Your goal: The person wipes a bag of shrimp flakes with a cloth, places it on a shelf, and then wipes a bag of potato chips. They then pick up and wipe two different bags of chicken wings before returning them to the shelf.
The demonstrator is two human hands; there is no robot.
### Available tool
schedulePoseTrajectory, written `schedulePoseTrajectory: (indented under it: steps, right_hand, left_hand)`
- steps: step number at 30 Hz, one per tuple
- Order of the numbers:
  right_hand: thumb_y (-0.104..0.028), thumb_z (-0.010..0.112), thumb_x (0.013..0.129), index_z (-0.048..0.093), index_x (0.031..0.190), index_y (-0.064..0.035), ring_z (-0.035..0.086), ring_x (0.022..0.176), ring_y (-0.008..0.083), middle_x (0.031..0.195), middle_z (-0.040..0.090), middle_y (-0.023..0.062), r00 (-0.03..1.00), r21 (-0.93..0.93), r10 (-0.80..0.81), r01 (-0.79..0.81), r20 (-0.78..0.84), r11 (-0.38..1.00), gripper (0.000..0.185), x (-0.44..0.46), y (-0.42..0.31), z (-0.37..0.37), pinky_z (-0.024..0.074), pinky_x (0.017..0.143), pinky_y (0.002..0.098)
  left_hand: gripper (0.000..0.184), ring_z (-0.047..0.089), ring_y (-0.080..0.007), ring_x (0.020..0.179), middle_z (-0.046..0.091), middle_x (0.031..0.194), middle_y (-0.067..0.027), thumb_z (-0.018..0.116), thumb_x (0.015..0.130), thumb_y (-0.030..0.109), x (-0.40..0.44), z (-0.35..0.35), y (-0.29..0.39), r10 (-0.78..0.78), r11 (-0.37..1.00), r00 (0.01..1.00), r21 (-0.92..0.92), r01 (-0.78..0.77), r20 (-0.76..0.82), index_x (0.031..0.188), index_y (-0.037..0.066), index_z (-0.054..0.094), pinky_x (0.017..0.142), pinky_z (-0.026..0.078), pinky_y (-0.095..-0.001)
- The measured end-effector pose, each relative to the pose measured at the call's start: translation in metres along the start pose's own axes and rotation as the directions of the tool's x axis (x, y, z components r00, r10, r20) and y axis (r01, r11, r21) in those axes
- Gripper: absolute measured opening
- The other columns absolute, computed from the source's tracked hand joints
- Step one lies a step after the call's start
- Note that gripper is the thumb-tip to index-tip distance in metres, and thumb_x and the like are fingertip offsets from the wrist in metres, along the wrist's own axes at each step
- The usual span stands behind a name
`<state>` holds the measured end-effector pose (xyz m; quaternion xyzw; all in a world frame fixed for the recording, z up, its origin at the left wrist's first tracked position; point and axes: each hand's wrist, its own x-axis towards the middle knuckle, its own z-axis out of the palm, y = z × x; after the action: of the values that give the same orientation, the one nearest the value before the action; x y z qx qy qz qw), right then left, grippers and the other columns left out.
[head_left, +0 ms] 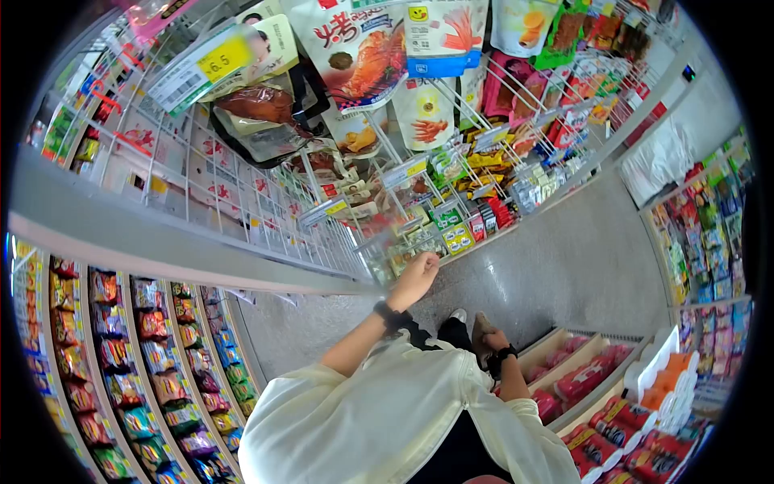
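Observation:
My left hand (414, 282) is stretched forward with its fingers curled in. Nothing sticks out of it. It appears in front of small packs (419, 239) on the lowest part of a wire rack, and I cannot tell whether it touches them. A black band circles that wrist. Close to my body hangs my right hand (496, 341), with a dark band at its wrist. The hand overlaps my shoe in the view, and its fingers are too small to make out. Above my left hand, bagged snacks (355, 52) hang on the rack, beside a vacuum-packed brown meat piece (256, 105).
A white rack post (193, 250) runs along my left. Beyond it stand shelves of colourful snack bags (153, 323). Low wooden bins (532, 355) with red and pink packs are on my right. The grey floor (580, 258) stretches ahead to more shelves (701, 218).

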<state>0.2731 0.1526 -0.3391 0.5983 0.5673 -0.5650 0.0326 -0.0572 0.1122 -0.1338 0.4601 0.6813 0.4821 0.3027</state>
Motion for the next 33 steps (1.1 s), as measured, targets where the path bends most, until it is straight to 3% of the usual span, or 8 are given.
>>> schedulePoseTrajectory:
  steps: [3, 6, 11, 15, 19, 22, 29, 33]
  right_hand:
    - [-0.012, 0.062, 0.057, 0.062, 0.097, -0.0003, 0.061, 0.077, 0.0243, 0.084, 0.064, 0.0132, 1.0, -0.036, 0.015, -0.014, 0.012, 0.999, 0.042, 0.018, -0.003, -0.026, 0.0489, 0.07, 0.0344]
    - [-0.012, 0.063, 0.056, 0.061, 0.097, 0.0016, 0.06, 0.076, 0.0228, 0.083, 0.064, 0.0131, 0.998, -0.072, 0.006, -0.001, 0.066, 0.997, 0.043, 0.02, -0.028, -0.04, 0.0487, 0.069, 0.0343]
    - [-0.015, 0.062, 0.056, 0.061, 0.098, 0.0003, 0.062, 0.078, 0.0259, 0.085, 0.064, 0.0148, 0.986, -0.254, -0.03, 0.072, 0.164, 0.964, 0.044, 0.058, -0.032, -0.038, 0.0487, 0.069, 0.0352]
    - [-0.014, 0.059, 0.06, 0.06, 0.097, 0.0025, 0.06, 0.077, 0.0223, 0.082, 0.064, 0.0125, 0.971, -0.261, -0.1, 0.157, 0.217, 0.953, 0.04, 0.054, -0.063, -0.018, 0.0479, 0.067, 0.0341]
    - [-0.015, 0.057, 0.059, 0.06, 0.096, 0.0016, 0.06, 0.077, 0.0248, 0.082, 0.064, 0.0143, 0.944, -0.344, -0.143, 0.246, 0.298, 0.906, 0.041, 0.055, -0.073, 0.003, 0.0476, 0.068, 0.0348]
    - [-0.018, 0.058, 0.055, 0.061, 0.092, -0.0006, 0.06, 0.076, 0.0286, 0.082, 0.064, 0.0172, 0.918, -0.448, -0.188, 0.341, 0.35, 0.827, 0.04, 0.033, -0.088, 0.015, 0.0473, 0.07, 0.0362]
    - [-0.015, 0.058, 0.057, 0.061, 0.097, -0.0029, 0.06, 0.086, 0.0328, 0.088, 0.063, 0.0201, 0.946, -0.509, -0.089, 0.245, 0.312, 0.825, 0.042, -0.002, -0.088, 0.042, 0.0466, 0.075, 0.0379]
    - [-0.014, 0.056, 0.059, 0.061, 0.098, -0.003, 0.059, 0.09, 0.0335, 0.093, 0.062, 0.021, 0.957, -0.526, -0.057, 0.205, 0.285, 0.826, 0.041, -0.012, -0.071, 0.057, 0.0463, 0.077, 0.0386]
  left_hand:
    - [0.02, 0.059, -0.0258, 0.087, 0.06, 0.092, -0.0153, 0.054, 0.082, 0.013, -0.009, -0.002, 0.006, -0.038, 0.999, 0.999, 0.023, 0.039, -0.039, 0.096, -0.001, 0.054, 0.074, 0.046, -0.0328]
    - [0.023, 0.06, -0.0266, 0.081, 0.062, 0.086, -0.0154, 0.055, 0.082, 0.021, -0.021, 0.0, -0.005, -0.12, 0.975, 0.992, 0.192, 0.11, 0.04, 0.093, 0.001, 0.056, 0.071, 0.047, -0.0337]
    - [0.022, 0.06, -0.028, 0.078, 0.062, 0.084, -0.0158, 0.053, 0.082, 0.022, -0.048, 0.008, -0.056, -0.209, 0.97, 0.978, 0.134, 0.205, 0.014, 0.088, 0.001, 0.058, 0.069, 0.046, -0.036]
    - [0.022, 0.059, -0.0293, 0.077, 0.061, 0.081, -0.0174, 0.052, 0.081, 0.021, -0.074, 0.009, -0.104, -0.247, 0.963, 0.969, 0.124, 0.241, 0.029, 0.08, 0.001, 0.06, 0.068, 0.045, -0.0381]
    - [0.028, 0.06, -0.0246, 0.074, 0.063, 0.08, -0.0157, 0.056, 0.081, 0.025, -0.098, -0.005, -0.093, -0.335, 0.938, 0.939, 0.121, 0.325, 0.073, 0.091, -0.001, 0.059, 0.066, 0.046, -0.0342]
    - [0.028, 0.059, -0.0295, 0.079, 0.061, 0.086, -0.0183, 0.052, 0.082, 0.026, -0.111, -0.012, -0.093, -0.377, 0.922, 0.922, 0.128, 0.364, 0.09, 0.093, 0.001, 0.056, 0.069, 0.045, -0.0372]
    - [0.032, 0.057, -0.0359, 0.085, 0.059, 0.091, -0.0218, 0.049, 0.084, 0.029, -0.123, -0.026, -0.099, -0.357, 0.923, 0.911, 0.225, 0.311, 0.206, 0.098, 0.001, 0.051, 0.073, 0.045, -0.0398]
    - [0.032, 0.058, -0.0336, 0.084, 0.06, 0.09, -0.0204, 0.052, 0.083, 0.029, -0.127, -0.024, -0.112, -0.385, 0.914, 0.891, 0.229, 0.334, 0.239, 0.097, 0.0, 0.054, 0.073, 0.045, -0.0386]
